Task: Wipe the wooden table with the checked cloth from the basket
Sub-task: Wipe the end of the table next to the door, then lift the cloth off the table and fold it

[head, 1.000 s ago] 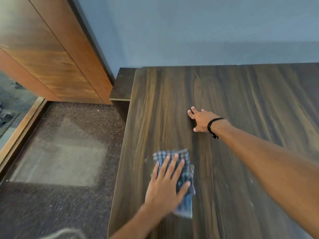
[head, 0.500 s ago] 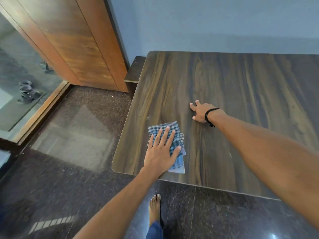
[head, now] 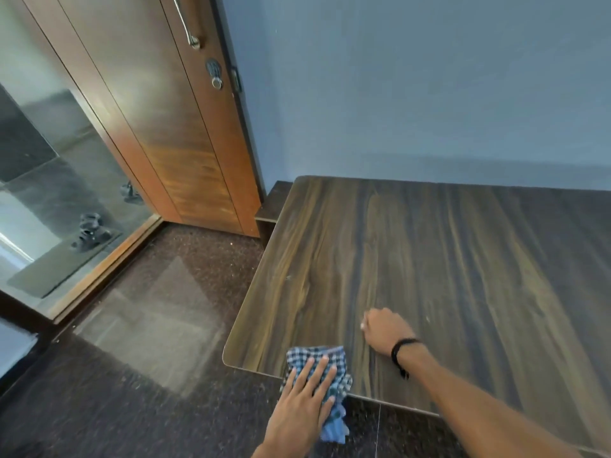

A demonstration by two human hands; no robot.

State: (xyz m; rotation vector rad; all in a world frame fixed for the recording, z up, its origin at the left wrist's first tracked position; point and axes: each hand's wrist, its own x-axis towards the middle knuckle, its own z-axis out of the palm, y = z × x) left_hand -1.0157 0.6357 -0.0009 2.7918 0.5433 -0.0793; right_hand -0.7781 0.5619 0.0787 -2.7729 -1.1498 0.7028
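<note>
Item: checked cloth, blue and white, bunched. We find it at the near edge of the tabletop, close to the near left corner, its lower part hanging over that edge toward the floor. Left hand: laid flat on the cloth, fingers straight and slightly spread, pressing rather than gripping. Right hand: resting on the bare tabletop just beyond and to the right of the cloth, apart from it, fingers curled under, holding nothing that we see; black band at the wrist. Surroundings: dark speckled floor, wooden door at left, blue wall along the far edge.
</note>
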